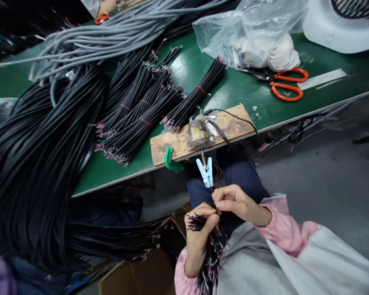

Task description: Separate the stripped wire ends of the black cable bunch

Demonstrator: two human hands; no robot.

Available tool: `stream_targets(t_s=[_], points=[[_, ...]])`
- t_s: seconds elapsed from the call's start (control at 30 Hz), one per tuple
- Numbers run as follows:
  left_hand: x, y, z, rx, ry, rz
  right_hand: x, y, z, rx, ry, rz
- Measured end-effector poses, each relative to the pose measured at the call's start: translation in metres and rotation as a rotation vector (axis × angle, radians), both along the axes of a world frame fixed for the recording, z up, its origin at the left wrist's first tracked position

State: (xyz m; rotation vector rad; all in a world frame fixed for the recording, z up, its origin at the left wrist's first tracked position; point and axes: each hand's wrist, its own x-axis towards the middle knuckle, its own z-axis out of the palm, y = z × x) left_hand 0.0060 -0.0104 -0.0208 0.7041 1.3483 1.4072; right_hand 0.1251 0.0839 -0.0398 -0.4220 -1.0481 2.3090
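A bundle of short black cables (210, 262) with stripped red, white and black wire ends is wrapped in my left hand (199, 233). The bundle hangs down over my lap. My right hand (238, 203) is closed in a pinch, its fingertips meeting my left thumb at a thin cable end, mostly hidden by the fingers. Just beyond my fingers, a light blue clothes peg (206, 172) is fixed on a metal shaft. The shaft sticks out of a tape-wrapped motor (199, 134) on a wooden board (230, 127).
A green clamp (172, 159) grips the board at the edge of the green table (326, 96). Tied black cable bundles (147, 114), long grey cables (110, 39) and orange-handled scissors (285, 84) lie on it. Long black cables (39, 176) hang at left above a cardboard box (138, 276).
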Motion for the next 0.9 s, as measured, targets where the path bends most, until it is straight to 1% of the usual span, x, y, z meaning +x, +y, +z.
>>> stream_targets(t_s=[0.03, 0.1, 0.17, 0.23, 0.3, 0.33, 0.4, 0.43, 0.5, 0.63, 0.77, 0.9], points=[[-0.001, 0.002, 0.004, 0.002, 0.061, -0.006, -0.001, 0.002, -0.001, -0.022, -0.004, -0.018], [-0.003, 0.006, 0.012, 0.023, 0.194, -0.007, -0.004, 0.01, -0.001, -0.013, -0.056, -0.112], [-0.005, 0.011, 0.02, 0.071, 0.323, 0.0, -0.008, 0.022, 0.004, 0.045, -0.132, -0.222], [-0.007, 0.015, 0.028, 0.12, 0.427, 0.02, -0.015, 0.033, 0.011, 0.107, -0.163, -0.257], [-0.008, 0.02, 0.035, 0.153, 0.495, 0.043, -0.024, 0.041, 0.018, 0.123, -0.107, -0.196], [-0.009, 0.022, 0.038, 0.166, 0.516, 0.056, -0.028, 0.044, 0.02, 0.098, -0.052, -0.147], [-0.01, 0.027, 0.042, 0.182, 0.544, 0.085, -0.037, 0.046, 0.022, 0.007, 0.056, -0.071], [-0.011, 0.029, 0.044, 0.189, 0.556, 0.102, -0.041, 0.047, 0.022, -0.042, 0.092, -0.059], [-0.011, 0.034, 0.046, 0.204, 0.572, 0.141, -0.046, 0.047, 0.022, -0.116, 0.11, -0.086], [-0.012, 0.042, 0.044, 0.186, 0.589, 0.164, -0.047, 0.047, 0.024, -0.163, 0.095, -0.148], [-0.012, 0.045, 0.038, 0.148, 0.576, 0.132, -0.046, 0.048, 0.026, -0.201, 0.086, -0.123], [-0.011, 0.047, 0.039, 0.143, 0.562, 0.128, -0.045, 0.048, 0.026, -0.214, 0.108, -0.089]])
